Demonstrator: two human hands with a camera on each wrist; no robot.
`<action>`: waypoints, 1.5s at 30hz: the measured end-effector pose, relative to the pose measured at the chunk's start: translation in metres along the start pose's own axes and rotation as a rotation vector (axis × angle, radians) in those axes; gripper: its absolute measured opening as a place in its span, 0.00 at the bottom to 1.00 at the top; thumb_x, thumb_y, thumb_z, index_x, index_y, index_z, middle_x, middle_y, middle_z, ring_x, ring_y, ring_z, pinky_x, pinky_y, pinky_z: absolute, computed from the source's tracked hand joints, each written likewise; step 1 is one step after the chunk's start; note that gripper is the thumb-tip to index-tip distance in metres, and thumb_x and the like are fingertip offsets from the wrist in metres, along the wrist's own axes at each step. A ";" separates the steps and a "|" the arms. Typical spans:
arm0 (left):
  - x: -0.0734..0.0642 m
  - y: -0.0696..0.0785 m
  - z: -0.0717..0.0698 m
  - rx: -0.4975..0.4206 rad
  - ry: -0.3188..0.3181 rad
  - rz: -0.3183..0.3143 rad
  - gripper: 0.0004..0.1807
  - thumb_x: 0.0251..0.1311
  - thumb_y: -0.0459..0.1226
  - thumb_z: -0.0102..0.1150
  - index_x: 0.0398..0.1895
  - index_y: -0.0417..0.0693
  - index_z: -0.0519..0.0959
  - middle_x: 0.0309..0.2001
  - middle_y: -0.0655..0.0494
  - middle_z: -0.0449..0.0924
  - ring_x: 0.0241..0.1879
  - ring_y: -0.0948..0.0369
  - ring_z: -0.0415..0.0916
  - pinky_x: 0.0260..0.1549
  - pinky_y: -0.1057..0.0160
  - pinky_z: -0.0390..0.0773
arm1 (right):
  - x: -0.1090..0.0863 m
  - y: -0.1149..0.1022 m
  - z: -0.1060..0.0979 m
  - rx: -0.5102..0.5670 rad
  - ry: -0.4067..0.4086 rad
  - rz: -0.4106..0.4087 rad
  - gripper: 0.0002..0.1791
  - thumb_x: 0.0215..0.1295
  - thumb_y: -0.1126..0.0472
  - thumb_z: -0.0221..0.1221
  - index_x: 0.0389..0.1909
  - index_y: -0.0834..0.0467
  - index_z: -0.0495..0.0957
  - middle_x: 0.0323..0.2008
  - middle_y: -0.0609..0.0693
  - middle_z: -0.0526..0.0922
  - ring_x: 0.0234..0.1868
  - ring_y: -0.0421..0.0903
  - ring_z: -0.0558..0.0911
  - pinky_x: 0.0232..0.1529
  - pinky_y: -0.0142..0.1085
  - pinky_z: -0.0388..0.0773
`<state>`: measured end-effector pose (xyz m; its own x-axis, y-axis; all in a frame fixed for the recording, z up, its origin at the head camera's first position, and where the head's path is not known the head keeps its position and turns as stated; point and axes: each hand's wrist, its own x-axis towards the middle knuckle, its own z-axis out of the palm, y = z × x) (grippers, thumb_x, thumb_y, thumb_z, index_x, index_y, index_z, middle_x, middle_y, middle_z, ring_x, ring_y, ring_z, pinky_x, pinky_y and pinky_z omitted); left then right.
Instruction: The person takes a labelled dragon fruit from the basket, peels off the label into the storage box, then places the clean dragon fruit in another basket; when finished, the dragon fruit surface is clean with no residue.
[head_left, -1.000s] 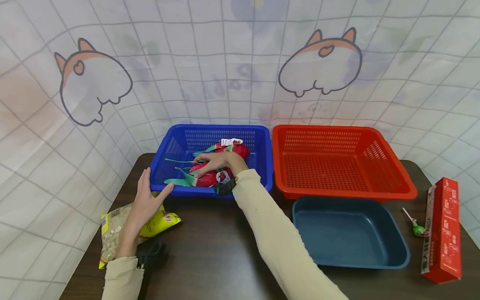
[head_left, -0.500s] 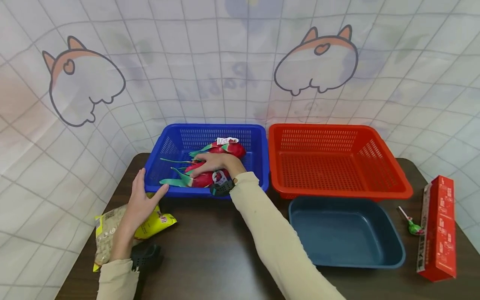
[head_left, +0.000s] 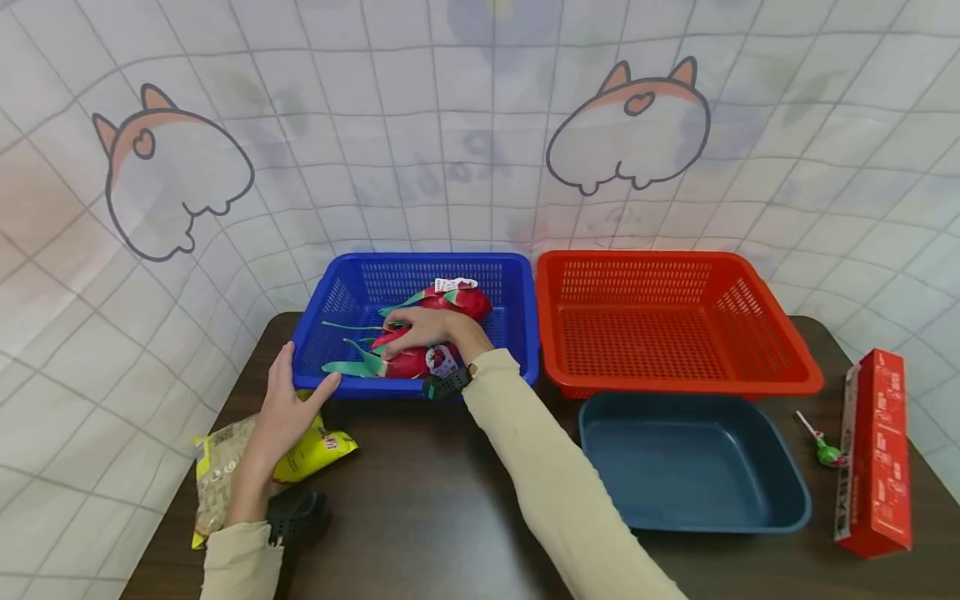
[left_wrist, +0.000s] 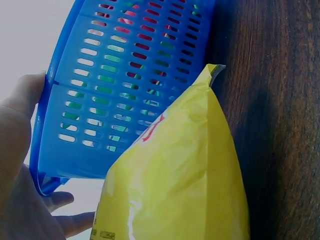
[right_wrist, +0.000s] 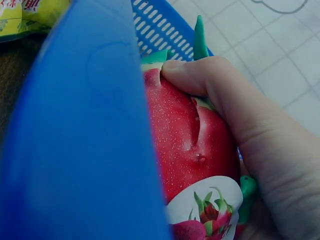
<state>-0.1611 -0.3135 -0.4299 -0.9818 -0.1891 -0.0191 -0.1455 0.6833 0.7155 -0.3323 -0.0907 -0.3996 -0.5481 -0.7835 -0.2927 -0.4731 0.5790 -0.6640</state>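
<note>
My right hand reaches into the blue basket and grips a dragon fruit. This one is red with green leaf tips and carries a round picture sticker. In the right wrist view my thumb presses near its leafy end; the other fingers are mostly hidden. Behind it in the basket lies another dragon fruit with a white label. My left hand spans the basket's front left corner, thumb at the front rim and fingers along the left side, mostly straight. Beneath that hand lies a yellow snack bag.
A red basket stands against the blue one on the right. In front of it is a dark blue tray. A green lollipop and a tall red box lie at the table's right side. A patterned cloth hangs behind.
The head view has shifted slightly. Both hands keep nearly the same places, the right on the dragon fruit and the left at the basket's corner.
</note>
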 end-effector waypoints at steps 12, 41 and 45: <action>0.003 0.005 0.001 0.003 0.012 0.008 0.58 0.60 0.64 0.52 0.78 0.53 0.28 0.78 0.42 0.28 0.75 0.37 0.40 0.64 0.27 0.51 | -0.006 -0.003 -0.014 0.150 0.102 -0.050 0.33 0.60 0.39 0.59 0.65 0.45 0.67 0.64 0.48 0.70 0.59 0.46 0.72 0.49 0.35 0.81; 0.000 -0.001 0.000 0.017 0.007 -0.007 0.57 0.60 0.65 0.50 0.78 0.55 0.28 0.78 0.42 0.27 0.76 0.37 0.38 0.64 0.27 0.50 | -0.035 -0.031 -0.025 0.743 0.339 0.051 0.35 0.62 0.42 0.59 0.67 0.51 0.65 0.53 0.56 0.79 0.44 0.49 0.84 0.40 0.38 0.85; -0.002 0.000 -0.001 0.014 0.000 -0.014 0.57 0.60 0.66 0.50 0.77 0.55 0.27 0.78 0.42 0.27 0.76 0.37 0.38 0.64 0.26 0.50 | -0.043 -0.039 -0.027 0.747 0.330 0.052 0.35 0.62 0.42 0.59 0.67 0.51 0.65 0.52 0.55 0.79 0.43 0.49 0.84 0.38 0.37 0.85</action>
<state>-0.1594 -0.3135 -0.4291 -0.9795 -0.1991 -0.0289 -0.1611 0.6903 0.7053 -0.3089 -0.0730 -0.3428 -0.7865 -0.5858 -0.1957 0.0791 0.2187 -0.9726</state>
